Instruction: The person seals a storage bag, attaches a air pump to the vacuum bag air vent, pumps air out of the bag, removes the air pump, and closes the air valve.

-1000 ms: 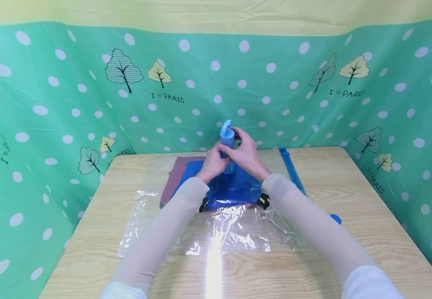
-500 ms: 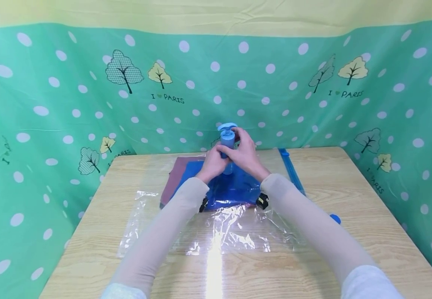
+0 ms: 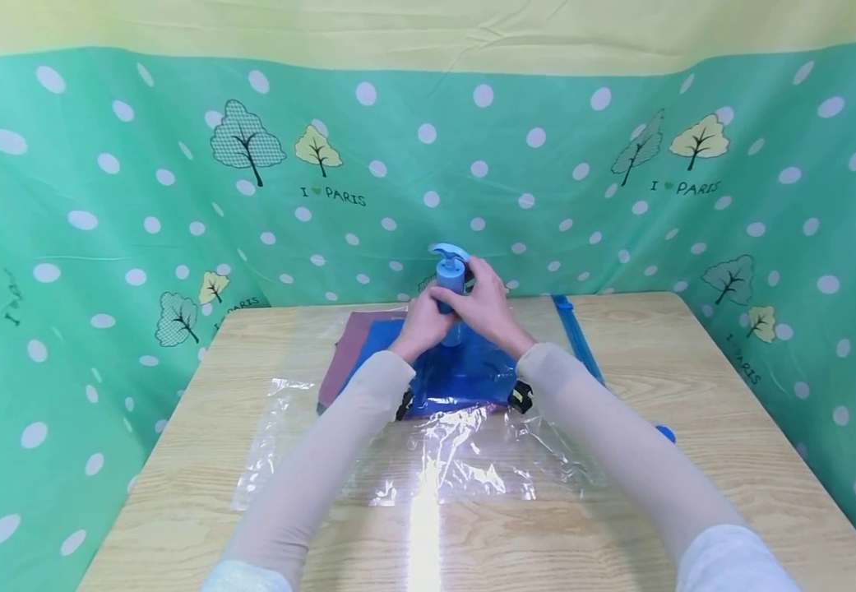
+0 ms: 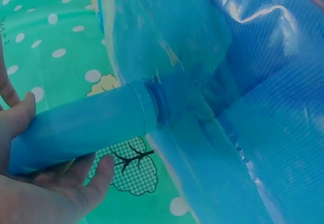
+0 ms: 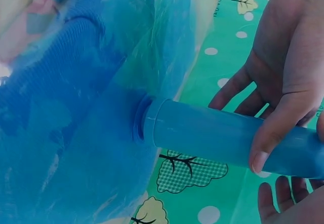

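While the left hand and right hand both grasp the smooth blue cylindrical hand pump, it stands upright, curved handle on top, against the far part of a clear, crinkly plastic bag, ribbed blue fabric showing through the glossy film.

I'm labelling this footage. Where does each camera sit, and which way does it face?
Head: on the head, facing forward and down; sleeves, left hand and right hand holding the blue tube.
Left wrist: on that wrist, facing tube and plastic bag; the left hand shows.
Right wrist: on its wrist, facing the same; both hands partly show.
Both wrist views share tube, bag and green curtain.
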Tool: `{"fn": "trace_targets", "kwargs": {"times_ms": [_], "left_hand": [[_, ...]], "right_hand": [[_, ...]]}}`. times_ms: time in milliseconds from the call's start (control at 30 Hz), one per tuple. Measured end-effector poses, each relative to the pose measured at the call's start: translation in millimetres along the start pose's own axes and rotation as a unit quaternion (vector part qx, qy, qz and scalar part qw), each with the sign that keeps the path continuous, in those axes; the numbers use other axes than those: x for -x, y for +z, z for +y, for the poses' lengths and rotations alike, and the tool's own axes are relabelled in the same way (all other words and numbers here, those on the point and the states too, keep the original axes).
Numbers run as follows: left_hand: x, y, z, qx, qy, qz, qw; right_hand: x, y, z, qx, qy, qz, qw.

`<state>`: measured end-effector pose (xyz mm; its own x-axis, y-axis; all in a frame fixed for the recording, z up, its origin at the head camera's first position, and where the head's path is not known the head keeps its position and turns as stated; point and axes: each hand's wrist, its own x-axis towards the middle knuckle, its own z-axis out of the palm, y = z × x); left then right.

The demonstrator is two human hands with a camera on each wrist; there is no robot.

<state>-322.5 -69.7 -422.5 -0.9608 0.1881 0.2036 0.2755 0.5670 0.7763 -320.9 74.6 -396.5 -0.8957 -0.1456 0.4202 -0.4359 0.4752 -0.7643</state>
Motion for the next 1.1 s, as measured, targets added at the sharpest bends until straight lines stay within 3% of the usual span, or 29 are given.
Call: {"fn": "trace_targets", "kwargs": {"times_ms": [300, 667, 867, 1000, 1100], "left_hand": [[-0.1, -3.0, -1.4, 0.016, -0.007, -0.014, 0.9998], [-2.7, -2.8, -3.3, 0.019, 0.001, -0.015, 0.9997], [-7.3, -15.2, 10.7, 0.046, 0.002, -0.014, 0.9989], [-11.7, -23.8, 24.8, 0.042, 0.010, 0.006, 0.9991], [-11.8, -28.1, 30.9, 0.047, 0.014, 0.008, 0.9988]], "right_hand": [[2.1, -1.8, 1.5, -0.045, -0.021, -0.021, 0.999], [1.9, -2.5, -1.1, -0.033, -0.009, -0.009, 0.999], [-6.7, -11.1, -11.2, -0.035, -0.028, 0.009, 0.999], [-17.0, -23.5, -27.7, 0.003, -0.058, 0.039, 0.998], [-24.6, -31.0, -39.5, 0.039, -0.069, 0.026, 0.997]]}}
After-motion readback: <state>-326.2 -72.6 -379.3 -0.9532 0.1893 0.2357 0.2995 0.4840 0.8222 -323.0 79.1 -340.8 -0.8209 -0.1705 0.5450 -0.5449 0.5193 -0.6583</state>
